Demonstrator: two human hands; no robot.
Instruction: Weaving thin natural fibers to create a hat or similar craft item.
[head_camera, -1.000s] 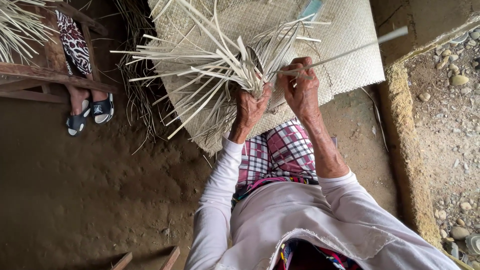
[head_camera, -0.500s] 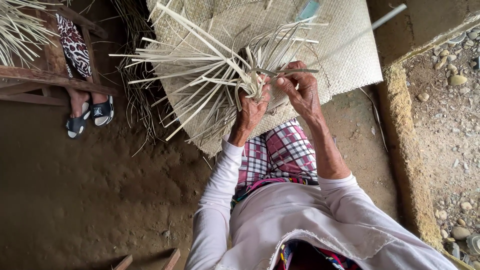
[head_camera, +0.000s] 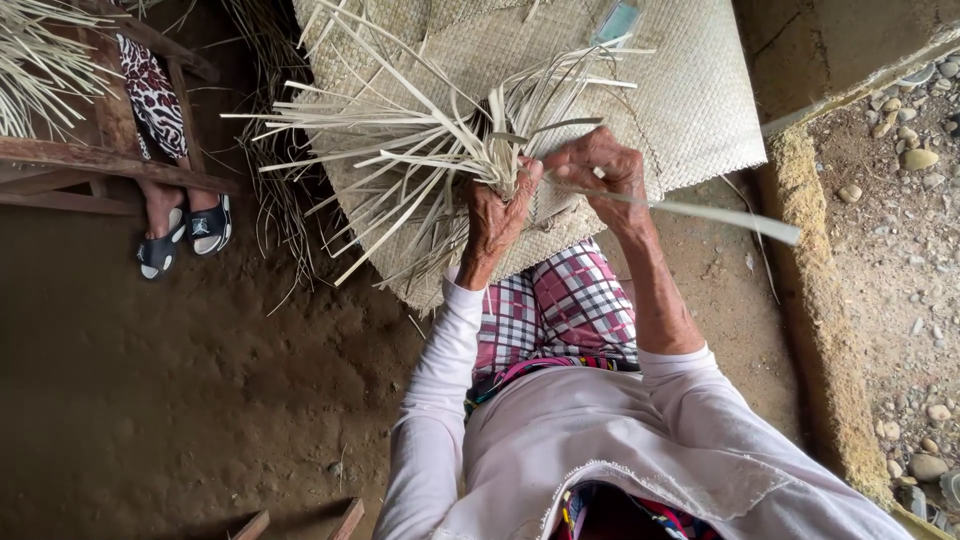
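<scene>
Head view: at upper centre, the left hand stays closed on the bundle of pale leaf strips. The right hand, pinching one long strip, has swung it from upper right down toward centre right, drawing it through.

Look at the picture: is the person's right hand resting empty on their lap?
No, the right hand is raised over the woven mat and pinches a long pale leaf strip, beside the left hand gripping the strip bundle.

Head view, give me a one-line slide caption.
Left hand grips a bundle of strips while right hand pulls one strip over a mat.
</scene>
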